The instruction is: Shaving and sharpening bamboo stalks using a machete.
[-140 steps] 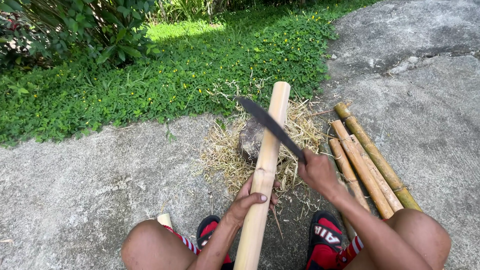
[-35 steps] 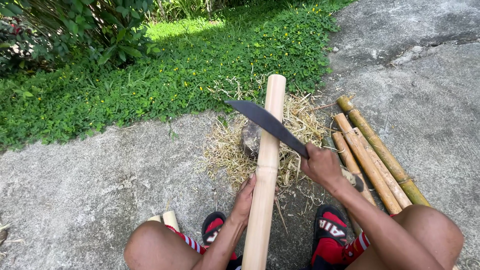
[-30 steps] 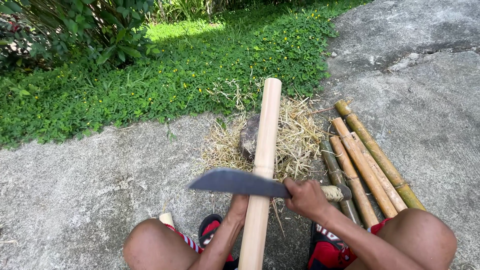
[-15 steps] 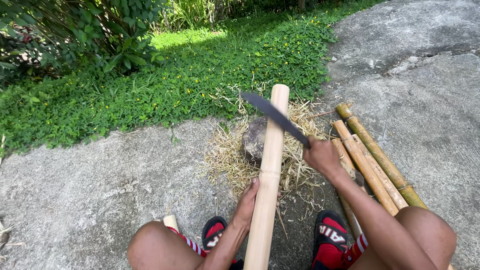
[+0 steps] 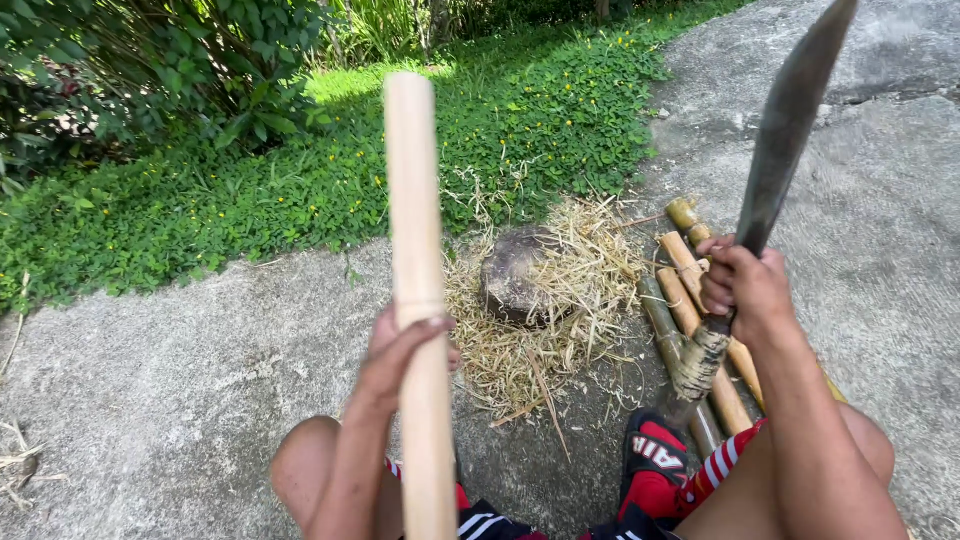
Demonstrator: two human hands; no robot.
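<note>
We see the left hand (image 5: pixel 405 350) wrapped around a pale peeled pole (image 5: pixel 415 250), fingers closed on it about midway up the visible length. The pole stands nearly upright in front of the camera, its rounded top end against the green background, its lower end running out of view between the knees.

The right hand (image 5: pixel 745 290) grips the handle of a machete (image 5: pixel 790 130), fingers closed tight around the wrapped grip. Blade is raised, pointing up and slightly right, tip near the top edge of the view. Blade and pole are well apart, no contact.

On the ground between the two hands we see a dark round stone (image 5: pixel 515 272) sitting in a heap of straw shavings (image 5: pixel 560 320). Pole is clear of the stone, held above and nearer to the camera.

Right of the shavings lie several bamboo pieces (image 5: pixel 690 275), side by side, brownish and greenish, partly hidden behind the right hand and forearm. They rest on the concrete (image 5: pixel 170 370), touching one another.

Bottom of view: bare knees, red and black sandals (image 5: pixel 650 460), one just beside the near ends of the bamboo pieces.

Beyond the concrete, low green ground cover (image 5: pixel 250 200) with small yellow flowers, then bushes at top left.
</note>
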